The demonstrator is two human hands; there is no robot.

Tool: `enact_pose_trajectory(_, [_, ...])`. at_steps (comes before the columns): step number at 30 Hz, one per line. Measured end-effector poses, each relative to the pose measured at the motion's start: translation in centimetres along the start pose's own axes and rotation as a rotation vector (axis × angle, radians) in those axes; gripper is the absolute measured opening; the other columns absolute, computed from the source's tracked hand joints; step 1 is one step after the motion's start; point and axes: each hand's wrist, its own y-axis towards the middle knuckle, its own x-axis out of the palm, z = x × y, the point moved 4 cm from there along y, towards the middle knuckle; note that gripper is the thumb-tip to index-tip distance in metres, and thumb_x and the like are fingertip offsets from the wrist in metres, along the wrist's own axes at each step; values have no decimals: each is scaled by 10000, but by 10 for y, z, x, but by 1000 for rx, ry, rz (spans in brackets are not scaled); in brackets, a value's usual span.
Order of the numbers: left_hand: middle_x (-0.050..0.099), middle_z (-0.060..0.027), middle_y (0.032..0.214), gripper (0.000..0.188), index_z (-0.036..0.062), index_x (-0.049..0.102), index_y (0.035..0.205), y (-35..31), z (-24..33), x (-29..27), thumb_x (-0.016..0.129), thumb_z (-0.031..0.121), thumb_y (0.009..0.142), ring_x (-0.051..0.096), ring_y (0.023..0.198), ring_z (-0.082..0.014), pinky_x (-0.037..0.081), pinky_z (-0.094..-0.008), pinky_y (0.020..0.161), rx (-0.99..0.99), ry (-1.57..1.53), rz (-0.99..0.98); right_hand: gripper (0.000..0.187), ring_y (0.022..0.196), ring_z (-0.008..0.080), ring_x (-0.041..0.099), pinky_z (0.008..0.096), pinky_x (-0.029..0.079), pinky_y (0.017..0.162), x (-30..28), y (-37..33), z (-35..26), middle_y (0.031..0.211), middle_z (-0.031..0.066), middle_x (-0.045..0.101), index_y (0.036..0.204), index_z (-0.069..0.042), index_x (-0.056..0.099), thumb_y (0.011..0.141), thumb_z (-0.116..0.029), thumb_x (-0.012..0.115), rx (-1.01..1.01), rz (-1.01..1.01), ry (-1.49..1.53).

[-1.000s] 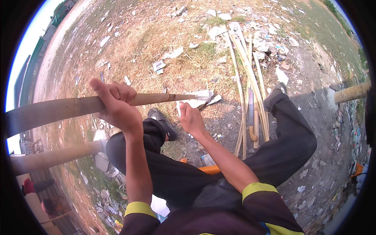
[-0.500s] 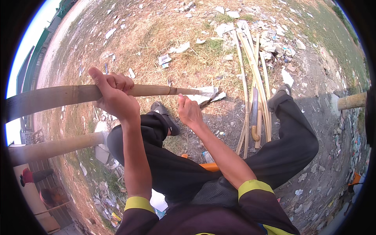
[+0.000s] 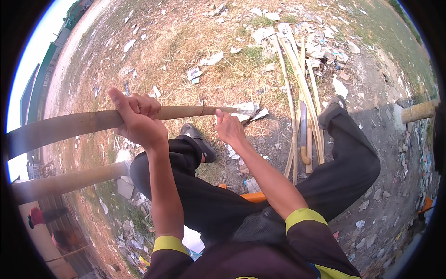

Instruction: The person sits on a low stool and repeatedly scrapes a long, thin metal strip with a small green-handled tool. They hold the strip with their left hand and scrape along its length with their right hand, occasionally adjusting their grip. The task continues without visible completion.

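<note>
A long split bamboo strip (image 3: pixel 182 112) runs across in front of me, wide at the left rim and narrow at its right end. My left hand (image 3: pixel 141 118) is wrapped round it, thumb uppermost. Close to the narrow end, my right hand (image 3: pixel 231 129) is closed with its thumb against the strip; its curled fingers are partly hidden. On the ground between my feet, to the right, lies a knife (image 3: pixel 304 135) with a dark blade and wooden handle. It rests among several pale bamboo strips (image 3: pixel 284 69).
Scraps of paper and rubbish (image 3: pixel 320 51) litter the dry grass and dirt. Thick bamboo poles stick out at the left (image 3: pixel 74 179) and right (image 3: pixel 418 111). Under me shows part of an orange seat (image 3: pixel 254 197). Red and dark objects lie at lower left.
The held strip's left part sits lower. My right hand has shifted slightly up and right along the strip, and its thumb now overlaps it. The whole view has moved slightly.
</note>
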Motion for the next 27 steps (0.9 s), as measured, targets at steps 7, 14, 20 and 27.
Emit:
enact_pose_trajectory(7, [225, 43, 442, 527, 156, 221, 536, -4, 0, 9, 490, 328, 955, 175, 388, -66, 170, -241, 374, -29, -1, -61, 584, 832, 456, 588, 508, 454, 787, 5, -3, 15, 813, 304, 611, 875, 41, 605, 977, -377, 211, -10, -15, 14])
enact_pose_trajectory(14, [203, 52, 455, 521, 162, 218, 541, -5, 2, 12, 478, 331, 960, 162, 402, -65, 162, -246, 382, -19, 32, -65, 574, 824, 453, 591, 497, 459, 798, 1, -12, 3, 822, 289, 622, 953, 27, 612, 978, -372, 200, -87, -30, 105])
enact_pose_trajectory(20, [162, 42, 488, 494, 149, 198, 570, 1, 1, 4, 411, 314, 984, 141, 434, -76, 172, -257, 422, -38, 83, -65, 600, 826, 473, 581, 507, 454, 796, -1, -4, 11, 814, 309, 611, 934, 35, 599, 977, -401, 188, -20, -44, 71])
enact_pose_trajectory(27, [158, 39, 489, 493, 147, 200, 570, -1, -1, 12, 415, 310, 982, 139, 436, -81, 171, -261, 430, -72, 64, -120, 627, 819, 478, 586, 509, 462, 785, 9, 9, 45, 783, 337, 594, 873, 87, 610, 977, -380, 206, 25, -56, -1])
